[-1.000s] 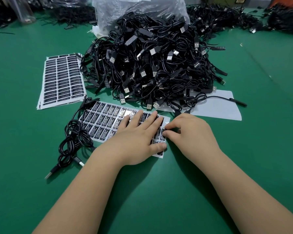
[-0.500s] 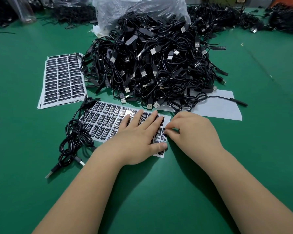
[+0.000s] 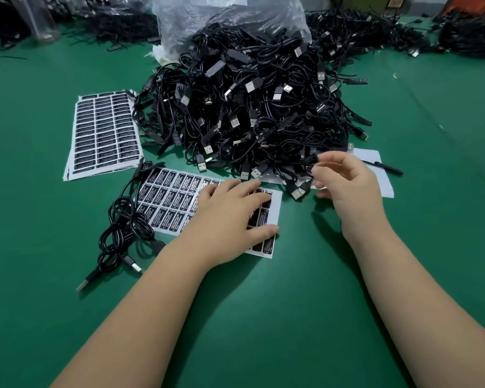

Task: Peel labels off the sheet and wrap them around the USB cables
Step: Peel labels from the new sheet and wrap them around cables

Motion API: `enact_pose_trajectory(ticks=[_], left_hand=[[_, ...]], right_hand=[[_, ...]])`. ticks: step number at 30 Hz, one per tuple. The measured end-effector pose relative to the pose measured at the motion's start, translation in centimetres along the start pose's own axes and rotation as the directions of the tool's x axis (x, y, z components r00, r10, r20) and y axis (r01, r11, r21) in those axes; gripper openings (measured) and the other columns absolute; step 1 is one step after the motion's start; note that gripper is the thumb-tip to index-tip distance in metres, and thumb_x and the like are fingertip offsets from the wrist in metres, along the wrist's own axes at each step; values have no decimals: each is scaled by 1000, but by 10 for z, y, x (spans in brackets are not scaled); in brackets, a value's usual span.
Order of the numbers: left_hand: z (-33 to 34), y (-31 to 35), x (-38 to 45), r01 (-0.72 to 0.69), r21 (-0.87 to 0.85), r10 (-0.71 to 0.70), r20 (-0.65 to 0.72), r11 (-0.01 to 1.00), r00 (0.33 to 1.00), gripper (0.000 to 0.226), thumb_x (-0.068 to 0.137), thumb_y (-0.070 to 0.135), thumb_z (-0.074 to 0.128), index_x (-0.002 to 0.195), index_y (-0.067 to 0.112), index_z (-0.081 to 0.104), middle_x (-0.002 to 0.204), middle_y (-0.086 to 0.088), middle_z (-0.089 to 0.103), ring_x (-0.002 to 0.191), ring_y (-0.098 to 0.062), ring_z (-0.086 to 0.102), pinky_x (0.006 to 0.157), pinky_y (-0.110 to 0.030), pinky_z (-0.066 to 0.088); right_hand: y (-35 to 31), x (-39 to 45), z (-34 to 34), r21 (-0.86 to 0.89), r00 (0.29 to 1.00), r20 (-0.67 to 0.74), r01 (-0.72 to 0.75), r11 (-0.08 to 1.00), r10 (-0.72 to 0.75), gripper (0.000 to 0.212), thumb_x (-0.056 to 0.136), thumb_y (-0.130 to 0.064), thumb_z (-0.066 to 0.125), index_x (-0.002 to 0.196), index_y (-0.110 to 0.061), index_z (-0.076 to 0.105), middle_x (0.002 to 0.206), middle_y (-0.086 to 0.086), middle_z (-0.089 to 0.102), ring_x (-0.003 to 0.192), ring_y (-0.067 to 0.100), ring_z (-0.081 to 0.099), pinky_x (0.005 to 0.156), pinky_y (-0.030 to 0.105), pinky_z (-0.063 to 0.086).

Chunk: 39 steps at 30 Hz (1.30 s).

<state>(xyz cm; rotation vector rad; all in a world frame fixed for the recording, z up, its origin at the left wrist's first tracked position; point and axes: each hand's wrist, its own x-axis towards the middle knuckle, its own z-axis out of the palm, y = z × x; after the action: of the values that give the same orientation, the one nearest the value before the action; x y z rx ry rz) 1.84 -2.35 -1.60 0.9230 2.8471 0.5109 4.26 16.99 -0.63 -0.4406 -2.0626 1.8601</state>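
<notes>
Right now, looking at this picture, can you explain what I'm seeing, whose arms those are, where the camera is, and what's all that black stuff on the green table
There is no machine here: these are a person's two bare arms, filmed by a camera worn on their head, looking forward and down.

The surface is a green table. In the middle lies a big pile of black USB cables, spilling from a clear plastic bag. Left of it sits a stack of label sheets. Nearer the person lies one label sheet in use, with a separate coiled cable beside its left edge. A blank white backing sheet lies under the pile's right edge.

The left hand lies flat on the label sheet, pressing it down. The right hand is raised by the pile, and its grip pinches something small and dark, probably a peeled label, though it is too small to be sure.
</notes>
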Motion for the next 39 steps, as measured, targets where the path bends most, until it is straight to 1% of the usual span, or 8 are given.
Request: enact_pose_trajectory(ticks=[7,12,16,23,27,31,36,39], left_hand=[[-6,6,1,-5,-236,-57,-254,972,965,24,92,31,56,112,23,68,116,8,63,113,-13,45,100,-31,32],[-5,9,0,-32,-299,-60,-295,954,954,17,92,23,58,104,22,70,101,12,67,102,-11,50,87,-18,32],[-3,12,2,-27,-317,-71,-291,948,954,18,91,22,58,105,24,69,93,20,61,97,-7,51,85,-18,34],[-5,43,50,-44,-181,-23,-353,982,935,29,92,23,53,118,24,64,99,8,62,94,-15,56,82,-32,48],[23,69,82,12,203,54,-316,979,947,31,95,33,47,120,19,58,112,-5,51,105,-27,48,72,-33,32],[36,75,89,97,279,17,-380,955,925,19,92,14,42,101,14,58,111,-5,49,104,-28,46,73,-33,24],[19,81,76,2,-63,-32,-491,998,871,23,99,26,45,105,9,59,113,-9,55,99,-28,51,82,-37,40],[-10,61,52,-18,-343,-145,-445,939,884,24,99,37,39,95,19,54,77,3,59,66,-13,54,60,-34,46]], right_hand=[[10,3,7,-396,990,-14,122,910,-139,37,79,-17,68,90,-47,50,90,-24,62,64,-7,55,63,19,44],[10,7,-1,-119,990,-108,80,990,-93,20,77,-19,72,68,-34,63,63,-15,53,52,1,43,51,16,40],[7,12,-3,153,997,-9,-73,986,75,22,79,-12,69,64,-27,64,58,-17,54,54,1,47,53,16,41],[4,23,-18,755,951,64,-244,608,301,14,86,-8,56,75,-15,54,66,-4,53,51,7,44,44,15,36],[5,23,-23,841,940,123,-269,469,319,20,79,-14,60,59,-14,62,69,-1,55,50,8,47,47,16,41],[4,25,-25,845,943,94,-245,474,321,15,82,-16,56,67,-14,58,73,0,55,61,11,49,55,20,42],[0,20,-28,881,966,190,-246,405,173,19,60,-16,74,71,-14,58,79,-1,55,63,12,52,56,22,43],[0,15,-28,833,939,343,-322,450,36,44,42,-14,90,73,-16,60,82,-2,63,55,9,55,47,19,44]])
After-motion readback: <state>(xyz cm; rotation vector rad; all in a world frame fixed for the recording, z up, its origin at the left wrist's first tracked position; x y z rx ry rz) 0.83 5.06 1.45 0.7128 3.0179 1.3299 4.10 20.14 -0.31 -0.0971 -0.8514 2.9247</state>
